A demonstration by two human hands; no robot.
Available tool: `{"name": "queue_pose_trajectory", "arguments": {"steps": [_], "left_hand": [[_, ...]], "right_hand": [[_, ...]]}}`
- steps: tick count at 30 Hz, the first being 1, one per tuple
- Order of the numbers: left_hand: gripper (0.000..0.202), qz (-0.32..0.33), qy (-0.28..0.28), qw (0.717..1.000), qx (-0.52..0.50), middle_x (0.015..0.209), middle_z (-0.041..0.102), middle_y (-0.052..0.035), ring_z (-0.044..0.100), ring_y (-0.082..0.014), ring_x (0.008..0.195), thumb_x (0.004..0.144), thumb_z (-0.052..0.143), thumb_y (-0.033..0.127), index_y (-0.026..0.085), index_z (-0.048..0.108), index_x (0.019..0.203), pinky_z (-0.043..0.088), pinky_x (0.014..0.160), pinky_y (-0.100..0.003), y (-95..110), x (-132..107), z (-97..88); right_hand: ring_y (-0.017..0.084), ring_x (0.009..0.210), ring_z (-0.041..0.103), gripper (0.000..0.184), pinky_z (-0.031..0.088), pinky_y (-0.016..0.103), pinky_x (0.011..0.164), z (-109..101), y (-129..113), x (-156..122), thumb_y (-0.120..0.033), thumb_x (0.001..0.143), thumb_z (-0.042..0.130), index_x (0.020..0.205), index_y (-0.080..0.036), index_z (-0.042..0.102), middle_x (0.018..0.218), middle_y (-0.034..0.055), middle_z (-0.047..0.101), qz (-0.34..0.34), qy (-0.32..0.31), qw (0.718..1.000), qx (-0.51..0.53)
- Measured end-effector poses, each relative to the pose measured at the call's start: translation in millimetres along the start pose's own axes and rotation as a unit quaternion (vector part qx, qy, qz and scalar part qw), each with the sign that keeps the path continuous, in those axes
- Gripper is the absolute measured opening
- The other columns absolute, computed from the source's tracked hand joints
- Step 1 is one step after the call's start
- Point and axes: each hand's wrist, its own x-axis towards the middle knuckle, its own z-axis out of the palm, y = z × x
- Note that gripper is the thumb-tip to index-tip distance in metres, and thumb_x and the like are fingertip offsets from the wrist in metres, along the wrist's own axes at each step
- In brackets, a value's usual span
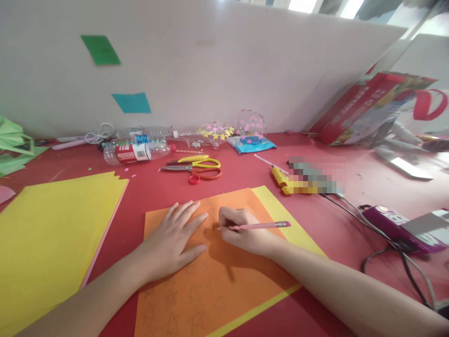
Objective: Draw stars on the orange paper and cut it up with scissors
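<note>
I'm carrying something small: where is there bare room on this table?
The red table is bare between the yellow stack and orange sheet, and from the yellow sheet beneath it toward the purple item. Farther back, bottles, scissors and a blue packet crowd it.

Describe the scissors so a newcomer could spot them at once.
On the red table, find the orange sheet and look just past its far edge. The scissors lie there, between a slim yellow tool and a small round red thing. Only they have two big looped handles, one yellow, one orange-red.
</note>
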Motion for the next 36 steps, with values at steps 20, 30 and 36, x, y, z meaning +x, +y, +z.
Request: {"name": "queue_pose_trajectory", "arguments": {"steps": [20,30,36], "left_hand": [[0.070,0.003,0.021,1.000,0.005,0.155,0.029,-0.0153,0.019,-0.0319,0.143,0.094,0.034,0.064,0.017,0.037,0.145,0.016,0.114,-0.055,-3,2,0.5],[0.070,-0.001,0.024,1.000,0.005,0.156,0.028,-0.0139,0.018,-0.0305,0.144,0.094,0.034,0.064,0.018,0.035,0.146,0.015,0.115,-0.053,-4,0,2.8],[0.071,-0.004,0.019,1.000,0.004,0.156,0.026,-0.0151,0.017,-0.0314,0.144,0.094,0.034,0.064,0.016,0.035,0.146,0.015,0.115,-0.054,-5,1,2.7]], "right_hand": [[0.008,0.053,0.037,0.011,0.028,0.020,0.047,-3,-1,0,-0.009,0.069,0.052,0.066,-0.019,0.046,0.060,-0.0052,0.046,0.040,-0.046,0.994,0.087],[0.008,0.053,0.041,0.011,0.031,0.019,0.048,-4,-3,-1,-0.009,0.071,0.053,0.067,-0.018,0.047,0.061,-0.0045,0.050,0.031,-0.066,0.993,0.087],[0.008,0.053,0.040,0.013,0.029,0.019,0.047,-2,-2,-1,-0.008,0.071,0.053,0.066,-0.019,0.046,0.060,-0.0050,0.049,0.037,-0.057,0.995,0.073]]}}
